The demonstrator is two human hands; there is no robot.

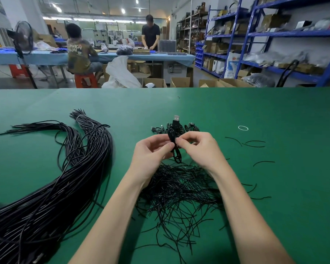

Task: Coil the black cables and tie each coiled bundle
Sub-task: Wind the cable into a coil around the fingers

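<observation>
A coiled black cable (176, 155) with a silver USB plug sticking up is held upright above the green table (274, 187). My left hand (151, 149) grips the coil's middle from the left. My right hand (196, 147) pinches it from the right at the same height, where a thin tie seems to wrap it. Behind the hands lie several finished coiled bundles (158, 129). A pile of short black tie wires (179, 193) lies under my wrists. A thick sheaf of long uncoiled black cables (51, 197) sweeps across the left side.
Loose tie wires (253, 144) are scattered to the right, with a white rubber band (243, 128) beyond them. Past the table's far edge are cardboard boxes, blue shelving (274, 35), a fan, and two people at another bench.
</observation>
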